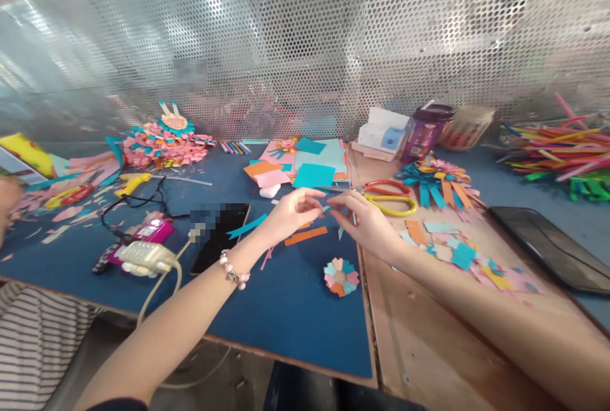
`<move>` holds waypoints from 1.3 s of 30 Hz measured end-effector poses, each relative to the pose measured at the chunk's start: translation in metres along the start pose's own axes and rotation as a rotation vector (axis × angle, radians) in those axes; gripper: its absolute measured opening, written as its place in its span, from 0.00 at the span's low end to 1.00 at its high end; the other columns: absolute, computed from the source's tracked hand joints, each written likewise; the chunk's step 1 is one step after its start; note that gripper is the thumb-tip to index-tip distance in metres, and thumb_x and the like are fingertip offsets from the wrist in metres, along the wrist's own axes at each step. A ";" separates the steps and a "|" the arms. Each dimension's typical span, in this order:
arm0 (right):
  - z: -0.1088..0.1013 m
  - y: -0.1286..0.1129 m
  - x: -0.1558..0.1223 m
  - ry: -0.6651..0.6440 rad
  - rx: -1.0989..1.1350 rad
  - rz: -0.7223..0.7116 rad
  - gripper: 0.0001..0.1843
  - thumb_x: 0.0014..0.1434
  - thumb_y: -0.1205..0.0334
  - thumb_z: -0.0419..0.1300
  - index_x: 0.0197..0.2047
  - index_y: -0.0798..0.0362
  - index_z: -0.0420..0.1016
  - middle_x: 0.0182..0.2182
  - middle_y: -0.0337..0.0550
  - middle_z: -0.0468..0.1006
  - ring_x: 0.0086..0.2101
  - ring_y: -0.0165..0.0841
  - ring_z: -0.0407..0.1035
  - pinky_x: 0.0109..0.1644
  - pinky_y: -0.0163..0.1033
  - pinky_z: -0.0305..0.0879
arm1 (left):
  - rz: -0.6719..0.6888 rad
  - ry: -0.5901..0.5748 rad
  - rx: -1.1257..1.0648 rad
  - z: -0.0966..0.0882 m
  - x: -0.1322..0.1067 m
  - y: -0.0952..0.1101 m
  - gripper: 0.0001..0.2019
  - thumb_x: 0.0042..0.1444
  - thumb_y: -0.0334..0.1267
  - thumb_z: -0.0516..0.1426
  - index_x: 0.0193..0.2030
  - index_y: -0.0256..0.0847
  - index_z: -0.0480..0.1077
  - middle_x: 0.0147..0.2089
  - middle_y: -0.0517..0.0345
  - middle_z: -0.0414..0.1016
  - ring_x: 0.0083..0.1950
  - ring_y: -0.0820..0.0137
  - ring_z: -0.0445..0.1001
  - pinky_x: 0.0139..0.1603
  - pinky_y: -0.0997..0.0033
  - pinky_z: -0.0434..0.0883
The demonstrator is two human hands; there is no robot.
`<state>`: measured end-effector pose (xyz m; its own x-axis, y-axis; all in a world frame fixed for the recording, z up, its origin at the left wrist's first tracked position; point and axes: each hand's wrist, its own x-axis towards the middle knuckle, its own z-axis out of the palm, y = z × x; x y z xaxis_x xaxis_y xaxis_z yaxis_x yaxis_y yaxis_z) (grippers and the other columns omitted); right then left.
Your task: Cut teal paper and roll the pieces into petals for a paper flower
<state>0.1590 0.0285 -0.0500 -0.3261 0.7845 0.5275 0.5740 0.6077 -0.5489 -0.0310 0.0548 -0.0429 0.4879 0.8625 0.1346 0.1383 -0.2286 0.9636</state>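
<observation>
My left hand [293, 211] and my right hand [365, 223] meet above the blue table top [286, 309], both pinching a small blue paper piece [326, 208] between their fingertips. A beaded bracelet [233, 273] circles my left wrist. Below the hands lies a small round paper flower [340, 276] in mixed colours. An orange paper strip [305, 235] and a teal strip [246, 227] lie flat under my left hand. Yellow-handled scissors [391, 200] rest just beyond my right hand.
Coloured paper sheets [312, 166] are stacked at the back, and cut scraps [457, 252] litter the wooden board [429, 335]. A phone [219, 236], a power adapter [145, 257], a tablet [548, 246], straws [557, 150], a cup [424, 131] and a perforated metal screen [305, 42] surround the space. Another person's striped sleeve [33, 341] is at left.
</observation>
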 end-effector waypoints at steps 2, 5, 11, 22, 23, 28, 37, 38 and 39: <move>0.000 -0.002 -0.001 -0.006 -0.001 0.002 0.08 0.60 0.65 0.54 0.42 0.54 0.71 0.37 0.46 0.73 0.37 0.34 0.67 0.41 0.40 0.64 | -0.004 -0.020 -0.022 0.001 -0.002 0.003 0.16 0.54 0.34 0.56 0.50 0.38 0.65 0.40 0.55 0.71 0.42 0.70 0.74 0.43 0.68 0.70; 0.000 -0.004 -0.002 -0.021 0.012 0.016 0.05 0.60 0.66 0.54 0.36 0.54 0.71 0.33 0.44 0.72 0.33 0.32 0.66 0.37 0.37 0.64 | 0.001 -0.036 -0.023 0.003 -0.004 0.005 0.15 0.54 0.34 0.57 0.49 0.38 0.66 0.40 0.55 0.71 0.42 0.71 0.72 0.44 0.69 0.69; -0.004 -0.010 -0.003 -0.025 0.052 0.048 0.06 0.61 0.66 0.53 0.35 0.54 0.70 0.30 0.40 0.74 0.29 0.29 0.66 0.33 0.34 0.64 | -0.005 -0.046 0.024 0.003 -0.003 0.004 0.11 0.54 0.39 0.57 0.42 0.37 0.68 0.39 0.56 0.72 0.41 0.71 0.71 0.43 0.69 0.68; 0.006 0.004 -0.007 0.218 -0.164 -0.220 0.07 0.59 0.69 0.55 0.42 0.53 0.71 0.36 0.48 0.72 0.39 0.37 0.68 0.41 0.42 0.67 | -0.001 -0.005 0.035 0.006 -0.004 0.000 0.11 0.56 0.42 0.56 0.38 0.36 0.69 0.36 0.54 0.74 0.39 0.69 0.74 0.39 0.70 0.68; 0.006 0.005 -0.008 0.228 -0.184 -0.236 0.08 0.59 0.69 0.55 0.42 0.54 0.71 0.36 0.48 0.72 0.39 0.37 0.68 0.42 0.42 0.68 | -0.002 -0.005 0.021 0.008 -0.005 0.001 0.11 0.55 0.42 0.56 0.38 0.35 0.69 0.36 0.54 0.74 0.38 0.69 0.74 0.38 0.70 0.68; 0.006 0.008 -0.011 0.237 -0.276 -0.308 0.09 0.59 0.70 0.56 0.44 0.55 0.72 0.35 0.49 0.73 0.37 0.37 0.67 0.41 0.43 0.68 | -0.009 0.002 -0.052 0.012 -0.008 0.006 0.11 0.55 0.42 0.57 0.37 0.35 0.69 0.36 0.55 0.74 0.39 0.69 0.74 0.41 0.69 0.68; 0.004 0.008 -0.012 0.224 -0.363 -0.375 0.10 0.59 0.70 0.56 0.43 0.57 0.73 0.35 0.49 0.75 0.35 0.36 0.68 0.38 0.42 0.67 | -0.078 0.009 -0.194 0.022 -0.010 0.003 0.09 0.57 0.41 0.56 0.38 0.36 0.66 0.31 0.55 0.75 0.33 0.71 0.76 0.34 0.71 0.69; 0.003 0.009 -0.012 0.214 -0.378 -0.377 0.10 0.59 0.70 0.56 0.44 0.57 0.73 0.35 0.49 0.75 0.35 0.36 0.68 0.39 0.43 0.67 | -0.084 0.018 -0.206 0.023 -0.011 0.003 0.09 0.56 0.41 0.56 0.38 0.36 0.66 0.31 0.55 0.75 0.33 0.71 0.76 0.34 0.72 0.69; 0.003 0.009 -0.013 0.204 -0.392 -0.377 0.10 0.59 0.70 0.56 0.44 0.56 0.73 0.35 0.49 0.76 0.35 0.36 0.68 0.39 0.43 0.67 | -0.093 0.025 -0.218 0.024 -0.011 0.003 0.09 0.56 0.41 0.56 0.39 0.36 0.66 0.31 0.55 0.76 0.33 0.71 0.76 0.35 0.71 0.70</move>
<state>0.1660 0.0244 -0.0635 -0.4330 0.4596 0.7754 0.6945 0.7185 -0.0381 -0.0149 0.0337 -0.0466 0.4600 0.8868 0.0457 -0.0093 -0.0467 0.9989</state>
